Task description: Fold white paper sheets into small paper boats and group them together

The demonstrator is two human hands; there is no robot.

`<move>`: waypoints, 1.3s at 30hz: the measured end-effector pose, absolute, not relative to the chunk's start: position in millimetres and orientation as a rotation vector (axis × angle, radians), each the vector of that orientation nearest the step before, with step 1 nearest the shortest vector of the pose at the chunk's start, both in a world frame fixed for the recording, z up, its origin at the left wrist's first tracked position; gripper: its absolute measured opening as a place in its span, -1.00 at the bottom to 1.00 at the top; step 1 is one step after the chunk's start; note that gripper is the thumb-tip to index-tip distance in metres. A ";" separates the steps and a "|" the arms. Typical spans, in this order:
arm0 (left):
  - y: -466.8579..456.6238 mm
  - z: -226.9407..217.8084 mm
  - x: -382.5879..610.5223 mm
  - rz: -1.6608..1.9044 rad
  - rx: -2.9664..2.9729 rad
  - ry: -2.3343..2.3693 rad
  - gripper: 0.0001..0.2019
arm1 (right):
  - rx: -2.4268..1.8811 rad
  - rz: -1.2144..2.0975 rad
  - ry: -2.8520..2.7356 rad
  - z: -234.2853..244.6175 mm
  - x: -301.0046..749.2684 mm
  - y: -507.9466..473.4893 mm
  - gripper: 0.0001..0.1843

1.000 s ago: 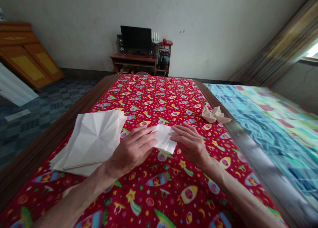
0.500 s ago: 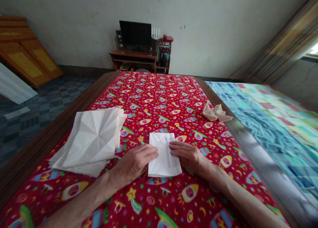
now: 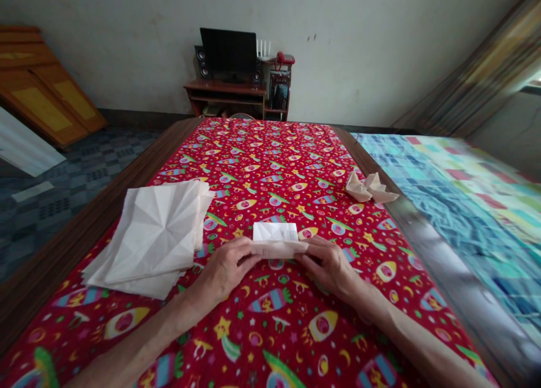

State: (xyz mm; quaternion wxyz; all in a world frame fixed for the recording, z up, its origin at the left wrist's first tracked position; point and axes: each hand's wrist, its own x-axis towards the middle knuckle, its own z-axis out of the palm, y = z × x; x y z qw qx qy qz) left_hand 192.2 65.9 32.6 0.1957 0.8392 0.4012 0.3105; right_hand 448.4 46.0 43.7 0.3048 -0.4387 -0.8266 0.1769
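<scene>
A white folded sheet of paper (image 3: 274, 232) lies on the red patterned cloth in front of me, its near part bent up and over toward the far part. My left hand (image 3: 231, 264) pinches the left end of this raised flap between thumb and fingers. At the flap's right end, my right hand (image 3: 327, 261) grips in the same way. To the left of my left hand rests a stack of creased paper sheets (image 3: 158, 236), the top one marked with star-shaped fold lines. Two folded paper shapes (image 3: 369, 188) sit at the table's right edge.
The red cloth (image 3: 270, 331) with rocket prints covers a dark wooden table (image 3: 139, 162). Beyond it stands a desk (image 3: 228, 93) with a monitor (image 3: 228, 54), speakers and a red telephone (image 3: 285, 58). A bed (image 3: 443, 207) is on the right, a wooden cabinet (image 3: 51, 89) on the left.
Both hands have gone from lying flat at the paper's sides to pinching its near edge. That edge has been lifted and bent away from me over the far half.
</scene>
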 end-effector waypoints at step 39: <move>67.1 44.5 208.3 0.723 2.769 1.410 -0.55 | -1.661 0.320 -2.140 45.0 426.1 43.9 -0.93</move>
